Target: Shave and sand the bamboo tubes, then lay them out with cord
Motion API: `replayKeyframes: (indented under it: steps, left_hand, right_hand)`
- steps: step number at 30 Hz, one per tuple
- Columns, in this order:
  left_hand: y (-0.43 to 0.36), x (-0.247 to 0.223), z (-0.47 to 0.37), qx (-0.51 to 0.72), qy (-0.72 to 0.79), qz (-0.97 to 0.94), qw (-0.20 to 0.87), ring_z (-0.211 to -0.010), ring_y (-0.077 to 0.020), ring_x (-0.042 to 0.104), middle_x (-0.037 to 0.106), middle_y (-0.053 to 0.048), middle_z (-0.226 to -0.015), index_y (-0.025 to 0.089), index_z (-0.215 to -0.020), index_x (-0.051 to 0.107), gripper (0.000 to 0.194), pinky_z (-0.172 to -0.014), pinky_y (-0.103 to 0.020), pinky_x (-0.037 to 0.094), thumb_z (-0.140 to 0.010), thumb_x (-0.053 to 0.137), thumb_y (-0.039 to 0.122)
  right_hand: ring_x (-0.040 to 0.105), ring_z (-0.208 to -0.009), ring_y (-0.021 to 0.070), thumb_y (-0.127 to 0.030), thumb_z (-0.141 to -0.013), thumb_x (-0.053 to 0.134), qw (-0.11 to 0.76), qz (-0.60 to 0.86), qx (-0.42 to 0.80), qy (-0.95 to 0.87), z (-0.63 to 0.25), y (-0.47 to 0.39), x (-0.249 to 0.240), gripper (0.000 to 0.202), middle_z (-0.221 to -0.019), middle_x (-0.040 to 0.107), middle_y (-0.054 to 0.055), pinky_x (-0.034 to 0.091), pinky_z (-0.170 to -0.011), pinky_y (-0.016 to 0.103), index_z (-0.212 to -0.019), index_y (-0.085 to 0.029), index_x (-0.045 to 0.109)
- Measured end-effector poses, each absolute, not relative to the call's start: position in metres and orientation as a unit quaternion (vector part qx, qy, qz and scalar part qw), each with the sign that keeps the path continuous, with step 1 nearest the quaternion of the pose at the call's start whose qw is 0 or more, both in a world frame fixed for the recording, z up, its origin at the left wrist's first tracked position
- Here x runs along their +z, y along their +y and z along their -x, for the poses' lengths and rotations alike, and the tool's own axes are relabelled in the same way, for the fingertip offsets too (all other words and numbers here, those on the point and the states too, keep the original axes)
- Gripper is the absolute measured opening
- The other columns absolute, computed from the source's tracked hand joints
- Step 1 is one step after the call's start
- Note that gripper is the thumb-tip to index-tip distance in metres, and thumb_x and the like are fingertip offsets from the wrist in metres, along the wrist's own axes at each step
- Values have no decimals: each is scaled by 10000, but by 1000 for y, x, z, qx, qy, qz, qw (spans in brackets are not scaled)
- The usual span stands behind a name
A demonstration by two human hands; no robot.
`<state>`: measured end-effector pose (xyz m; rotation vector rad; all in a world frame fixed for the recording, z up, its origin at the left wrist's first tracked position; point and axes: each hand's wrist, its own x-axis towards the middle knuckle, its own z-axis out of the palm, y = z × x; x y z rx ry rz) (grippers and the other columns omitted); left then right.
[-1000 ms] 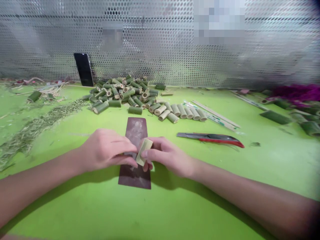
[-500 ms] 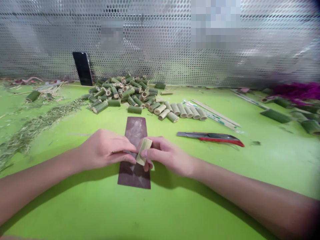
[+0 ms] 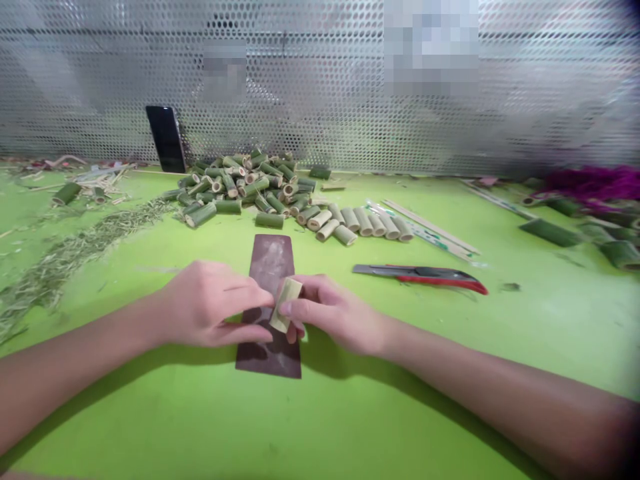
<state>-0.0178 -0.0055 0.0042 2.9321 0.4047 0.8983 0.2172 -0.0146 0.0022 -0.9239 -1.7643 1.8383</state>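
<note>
A pale, peeled piece of bamboo [image 3: 287, 297] is pinched between the thumb and fingers of my right hand [image 3: 330, 312], tilted above the sandpaper. My left hand [image 3: 215, 303] is just left of it, thumb and fingers apart. Its fingertips are close to the piece; whether they touch it I cannot tell. Beneath both hands the dark brown sandpaper [image 3: 270, 257] lies flat, dusted with pale powder in places. The hands hide part of its middle.
Behind the sandpaper is a heap of green bamboo pieces [image 3: 250, 180], beside a row of peeled ones [image 3: 367, 221]. A red utility knife [image 3: 423, 277] lies to the right, blade leftward. Shavings [image 3: 85, 243] spread left; a phone [image 3: 167, 139] leans against the perforated metal screen [image 3: 330, 127].
My left thumb has moved down and away from the fingers, widening the gap between them. My right hand still holds the bamboo piece, shifted very slightly left.
</note>
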Motion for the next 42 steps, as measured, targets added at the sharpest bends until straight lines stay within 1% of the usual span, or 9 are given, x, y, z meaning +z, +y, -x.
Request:
replayKeyframes:
  steps: [2, 4, 11, 18, 22, 26, 31, 35, 42]
  left_hand:
    - [-7, 4, 17, 292, 132, -947, 17, -512, -101, 587, 723, 8, -730, 134, -952, 674, 319, -456, -230, 429, -1025, 633, 443]
    - [-8, 3, 16, 294, 137, -946, 13, -511, -100, 580, 712, 11, -719, 138, -937, 669, 313, -469, -234, 423, -1051, 592, 420]
    - [-6, 1, 20, 285, 149, -946, 44, -579, -107, 628, 754, 11, -792, 157, -1012, 678, 253, -523, -246, 428, -1060, 585, 387]
    - [-5, 3, 20, 275, 144, -949, 55, -561, -100, 627, 755, 3, -777, 154, -1010, 689, 298, -520, -230, 462, -1093, 513, 380]
    - [-5, 4, 19, 279, 142, -948, 54, -560, -104, 633, 757, 5, -779, 148, -999, 695, 277, -510, -232, 476, -1095, 511, 332]
    - [-5, 6, 20, 278, 141, -949, 48, -586, -103, 654, 766, 3, -795, 159, -984, 692, 234, -525, -220, 492, -1092, 505, 250]
    - [-6, 8, 20, 273, 150, -946, 84, -566, -100, 636, 757, 5, -796, 161, -1033, 684, 189, -494, -222, 457, -1065, 521, 250]
    - [-9, 6, 18, 249, 168, -948, 104, -502, -102, 575, 705, 19, -707, 159, -963, 681, 193, -445, -228, 418, -1029, 528, 258]
    - [-12, 4, 15, 241, 184, -951, 59, -485, -105, 570, 715, 5, -695, 164, -858, 675, 222, -439, -222, 434, -1005, 514, 204]
  right_hand:
    - [631, -635, 136, -398, -859, 678, 207, 334, 661, -640, -217, -15, 2, 240, -684, 657, -4, 497, -637, 283, -777, -182, 614]
    - [633, -635, 137, -395, -860, 666, 198, 338, 657, -644, -217, -15, 3, 231, -691, 659, -3, 497, -627, 280, -788, -180, 621]
    - [629, -632, 133, -404, -884, 656, 202, 329, 654, -650, -218, -14, 4, 262, -657, 646, -8, 494, -642, 276, -750, -184, 608]
    - [623, -626, 136, -391, -883, 654, 198, 329, 652, -654, -218, -13, 5, 254, -655, 652, -5, 488, -637, 278, -740, -187, 605]
    - [624, -626, 142, -384, -886, 646, 198, 330, 648, -658, -218, -13, 4, 253, -658, 654, 3, 489, -642, 286, -738, -184, 604]
    - [638, -644, 148, -373, -856, 667, 185, 342, 655, -648, -217, -15, 5, 205, -704, 664, 6, 493, -636, 288, -802, -181, 620]
    - [613, -627, 131, -376, -863, 669, 221, 339, 653, -641, -217, -16, 3, 214, -674, 633, -13, 488, -635, 276, -794, -182, 613]
    - [603, -643, 131, -382, -872, 695, 247, 345, 633, -648, -217, -18, 2, 219, -690, 631, -15, 488, -640, 274, -822, -181, 624]
    - [585, -653, 140, -435, -885, 682, 246, 372, 591, -673, -214, -20, 2, 274, -702, 615, -8, 469, -619, 278, -802, -189, 597]
